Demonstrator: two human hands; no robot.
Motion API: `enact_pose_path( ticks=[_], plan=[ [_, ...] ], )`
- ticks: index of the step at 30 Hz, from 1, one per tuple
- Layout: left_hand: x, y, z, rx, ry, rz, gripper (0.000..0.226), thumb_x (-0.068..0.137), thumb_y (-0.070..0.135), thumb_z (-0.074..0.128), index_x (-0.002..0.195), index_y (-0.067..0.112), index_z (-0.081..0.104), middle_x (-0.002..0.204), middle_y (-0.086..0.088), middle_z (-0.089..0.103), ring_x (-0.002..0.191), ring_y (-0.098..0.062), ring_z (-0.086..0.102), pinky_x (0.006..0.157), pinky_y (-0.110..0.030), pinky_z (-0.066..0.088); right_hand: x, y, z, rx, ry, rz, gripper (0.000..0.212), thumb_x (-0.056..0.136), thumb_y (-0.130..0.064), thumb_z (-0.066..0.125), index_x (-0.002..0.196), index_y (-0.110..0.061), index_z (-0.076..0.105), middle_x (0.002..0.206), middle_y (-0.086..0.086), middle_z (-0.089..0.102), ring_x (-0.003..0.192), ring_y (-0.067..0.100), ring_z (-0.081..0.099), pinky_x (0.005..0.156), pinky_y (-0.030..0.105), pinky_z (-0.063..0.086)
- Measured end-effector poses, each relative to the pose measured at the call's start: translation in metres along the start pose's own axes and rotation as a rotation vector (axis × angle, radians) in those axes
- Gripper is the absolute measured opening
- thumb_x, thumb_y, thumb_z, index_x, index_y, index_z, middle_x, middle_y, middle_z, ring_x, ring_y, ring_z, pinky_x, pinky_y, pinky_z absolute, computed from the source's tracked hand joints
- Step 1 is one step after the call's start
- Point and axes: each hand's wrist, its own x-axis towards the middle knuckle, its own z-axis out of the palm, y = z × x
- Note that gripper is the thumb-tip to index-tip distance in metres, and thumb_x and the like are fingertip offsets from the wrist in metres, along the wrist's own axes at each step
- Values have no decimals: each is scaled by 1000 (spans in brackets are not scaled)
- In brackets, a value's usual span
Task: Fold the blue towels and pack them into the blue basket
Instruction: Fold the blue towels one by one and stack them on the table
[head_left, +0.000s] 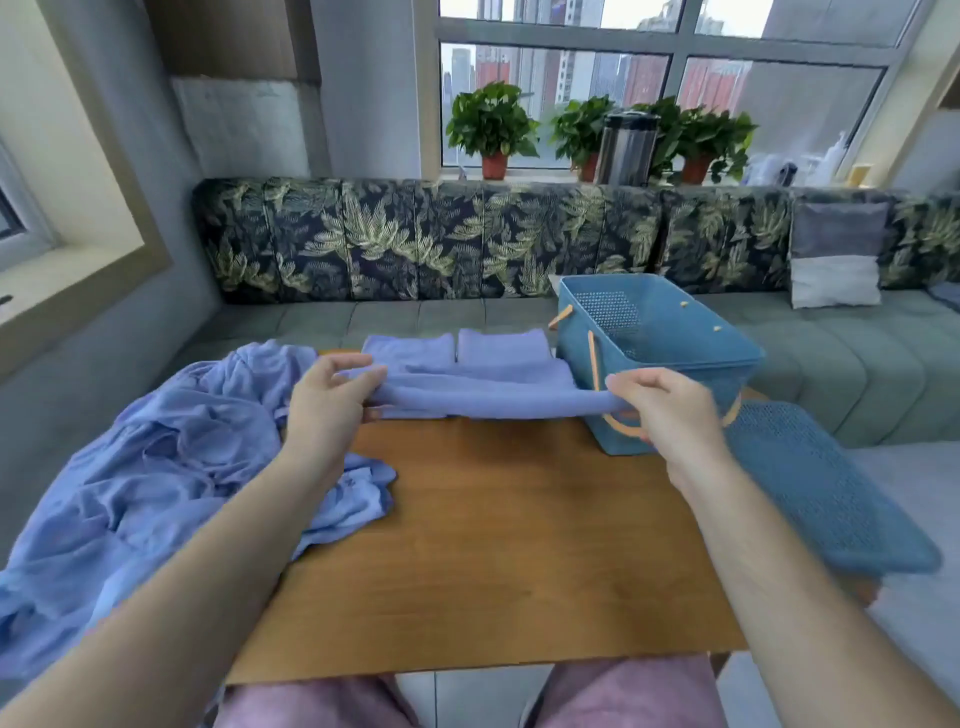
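Hands meet over the far half of the wooden table (493, 545), with the person seated at its 6 o'clock edge. The left hand (332, 400) pinches one end of a blue towel (483, 402) between thumb and curled fingers. The right hand (670, 410) pinches the other end the same way, so the towel stretches between them as a long folded band lifted just off the tabletop.

Behind that band, at 12 o'clock, two folded towels lie side by side on the table, the left one (408, 351) touching the right one (501, 347). The right one sits just beside the blue basket (691, 332). The basket stands at about 1 o'clock on the table's far right corner, upright, with orange handles. Its perforated blue lid (821, 493) lies at 3 o'clock, hanging over the table's right edge.

A loose pile of crumpled blue cloth (171, 467) fills the 9 o'clock side and spills off the left edge under the left forearm. Beyond the table runs a sofa (415, 239) with a leaf-print back and a grey cushion (836, 254) towards 2 o'clock. Potted plants (491, 124) and a metal flask (626, 148) stand on the window sill above it.
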Motion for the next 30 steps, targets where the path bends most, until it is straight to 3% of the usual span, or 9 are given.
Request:
enact_pose_path(
  ticks=[2, 5, 7, 10, 15, 19, 23, 27, 30],
  plan=[
    [-29, -48, 0, 73, 4, -106, 15, 91, 17, 73, 103, 12, 67, 84, -8, 65, 69, -17, 65, 61, -27, 57, -24, 55, 3, -60, 14, 61, 2, 87, -20, 75, 86, -21, 76, 76, -10, 72, 69, 11, 66, 53, 16, 44],
    [-65, -112, -5, 246, -7, -192, 7, 91, 11, 70, 98, 9, 67, 71, -6, 55, 59, -19, 55, 53, -27, 53, -54, 127, 4, -185, -4, 108, 7, 89, -16, 72, 91, -21, 77, 85, -13, 73, 85, 5, 70, 65, 9, 47],
    [-78, -139, -12, 418, -23, -131, 4, 90, 17, 69, 94, 16, 71, 67, 0, 54, 63, -20, 56, 65, -33, 53, -69, 153, 2, -287, -30, 99, 9, 92, -20, 68, 95, -26, 75, 88, -14, 72, 88, 7, 69, 72, 20, 52],
    [-86, -144, -20, 616, -93, 46, 6, 92, 19, 65, 92, 23, 70, 73, 5, 59, 71, -13, 57, 63, -15, 40, -78, 168, -1, -394, -63, 75, 13, 93, -23, 64, 98, -29, 73, 90, -13, 70, 87, 9, 66, 78, 30, 53],
    [-84, -153, -28, 797, -155, 192, 12, 90, 14, 64, 95, 15, 75, 69, 2, 58, 75, -21, 57, 67, -32, 42, -83, 180, 5, -641, -92, -114, 9, 85, -37, 71, 90, -30, 72, 88, -10, 66, 91, 21, 58, 89, 38, 47],
    [-84, -162, -29, 875, -114, 250, 17, 86, 10, 63, 98, 14, 74, 87, -6, 57, 93, -30, 55, 83, -41, 48, -88, 178, 10, -790, -47, -88, 19, 86, -42, 68, 102, -33, 70, 103, -2, 59, 103, 27, 51, 95, 39, 42],
    [-81, -159, -14, 1027, -92, 357, 28, 75, 15, 58, 98, 14, 73, 104, -8, 57, 97, -36, 52, 81, -45, 45, -90, 170, 25, -908, -1, -205, 29, 80, -32, 66, 107, -24, 69, 124, 2, 52, 119, 31, 44, 99, 44, 36],
    [-63, -151, 19, 972, -368, 405, 38, 86, 29, 57, 119, 15, 69, 132, -3, 58, 121, -29, 55, 96, -45, 45, -75, 156, 58, -924, -152, -355, 43, 85, -33, 56, 124, -19, 67, 148, 5, 49, 140, 28, 38, 111, 46, 32],
    [-49, -160, 39, 1076, -547, 400, 64, 91, 55, 40, 145, 23, 52, 159, -2, 38, 148, -25, 33, 117, -46, 28, -61, 152, 81, -974, -373, -286, 59, 100, -44, 48, 154, -23, 39, 168, 1, 19, 156, 22, 9, 124, 43, 10]
  ],
)
